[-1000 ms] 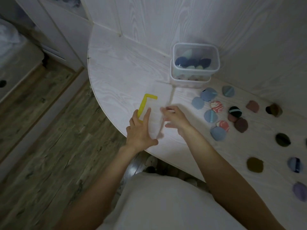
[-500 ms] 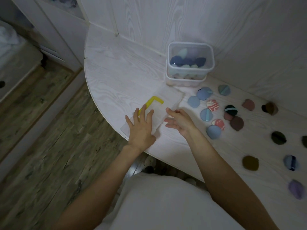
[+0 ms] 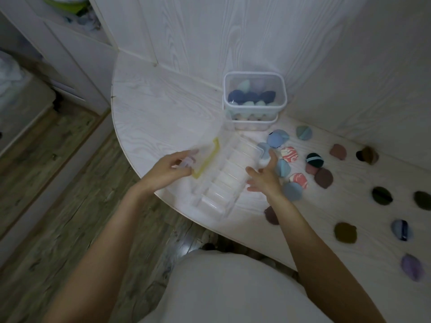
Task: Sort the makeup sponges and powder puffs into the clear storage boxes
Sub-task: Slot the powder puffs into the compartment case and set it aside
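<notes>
- A clear divided storage box lay near the rounded front edge of the white table, its row of compartments running from near the person toward the wall.
- The box's clear lid, edged with a yellow latch, stood raised over the left side of the box.
- The left hand pinched the lid's lower corner, thumb and fingers curled on the clear plastic.
- The right hand hovered at the box's right side with fingers spread and relaxed; motion blur made it hard to say whether the fingertips touched the box wall.
- Two stacked clear tubs sat against the wall beyond the box, the upper one holding dark blue and mint sponges.
- Round powder puffs lay loose on the table to the right of the box: blue ones just beside the right hand, red-and-white marbled ones next to those, and brown, dark green and purple ones spread well apart further right.
</notes>
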